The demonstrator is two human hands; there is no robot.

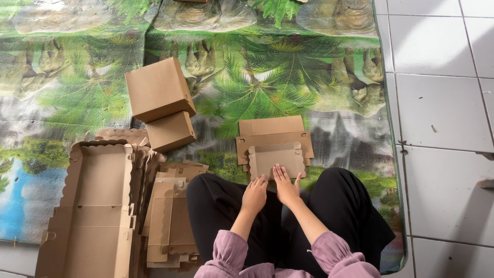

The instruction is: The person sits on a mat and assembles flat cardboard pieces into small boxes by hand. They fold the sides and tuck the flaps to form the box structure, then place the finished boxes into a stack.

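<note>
I sit cross-legged in black trousers on a mat printed with palm trees (267, 87). A flat brown cardboard box blank (275, 141) lies just past my knees, partly folded at its near flaps. My left hand (254, 194) rests with fingers bent on the blank's near edge. My right hand (285, 186) lies beside it, fingers spread flat and pressing the same near edge. Both hands touch the cardboard side by side.
Two assembled brown boxes (160, 88) (171, 132) stand stacked at the left. A pile of flat scalloped-edge blanks (98, 206) lies at my left, with smaller flat pieces (170, 221) by my knee. White floor tiles (442, 103) border the mat on the right.
</note>
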